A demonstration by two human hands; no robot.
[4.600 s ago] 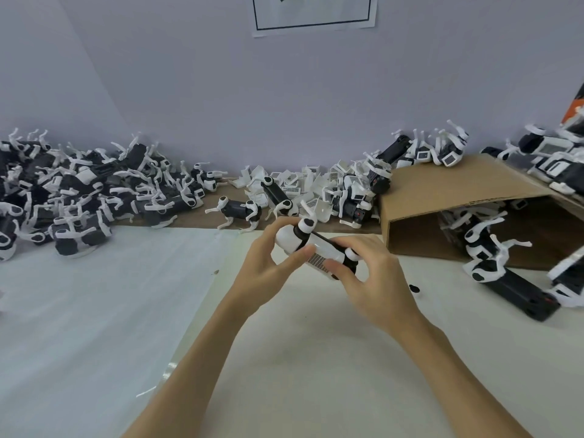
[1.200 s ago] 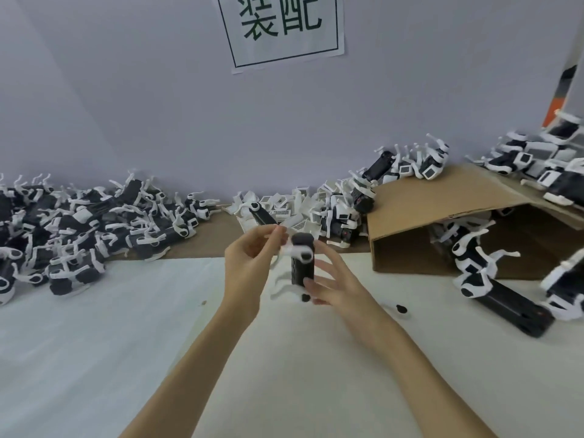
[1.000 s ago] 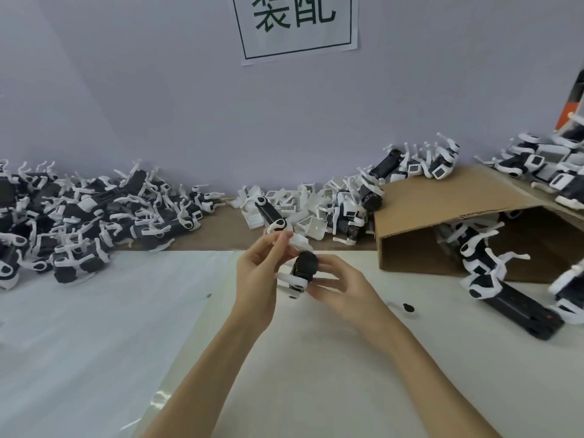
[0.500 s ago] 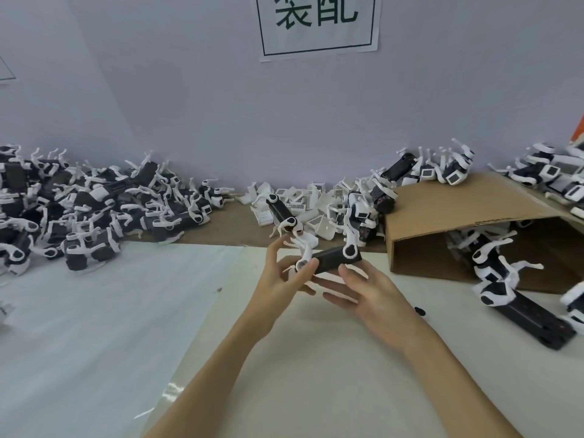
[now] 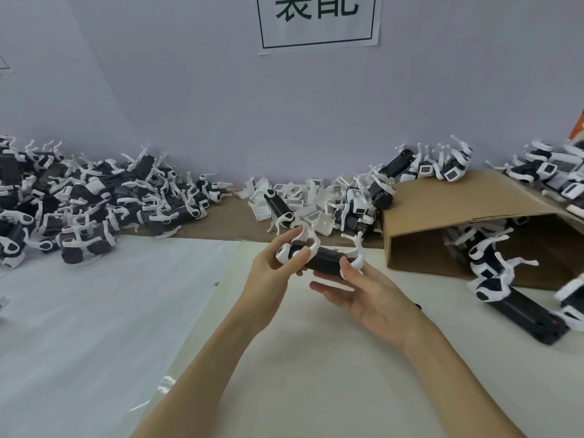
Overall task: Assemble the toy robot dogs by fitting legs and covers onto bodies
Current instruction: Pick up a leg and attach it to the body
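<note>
- Item 1, dog (image 5: 322, 259): a black body with white legs, held in the air above the table (image 5: 316, 374), in front of us and near the middle of the view. Its long axis runs roughly left to right, with the right end a little lower.
- Item 2, left hand (image 5: 273, 273): we hold the dog's left end with the fingers (image 5: 300, 255) curled over a white leg and the thumb above. This grip is clamped on the dog.
- Item 3, right hand (image 5: 373, 298): palm up, fingers mostly straight and spread under the dog's right end. One fingertip touches the body near the right leg (image 5: 355, 252). We judge this grip apart, supporting rather than clasping.
- Item 4, key relation: the dog lies between the 2 hands. The left hand carries it. The right hand sits below and to the right, and is the nearer one to the free right end, where any coming fit or check would fall.
- Item 5, covers (image 5: 311, 203): a heap of white pieces, some bearing barcode labels, at the back of the table against the wall and well apart from our hands.
- Item 6, pile (image 5: 88, 200): many black-and-white dogs heaped at the far left.
- Item 7, box (image 5: 458, 200): cardboard, lying on its side to the right, with dogs on top of it and more inside its mouth.
- Item 8, sign (image 5: 317, 22): paper on the wall, cut off at the top edge.
- Judgement: legs appear fitted at both ends. Whether a cover is on, we cannot tell.
</note>
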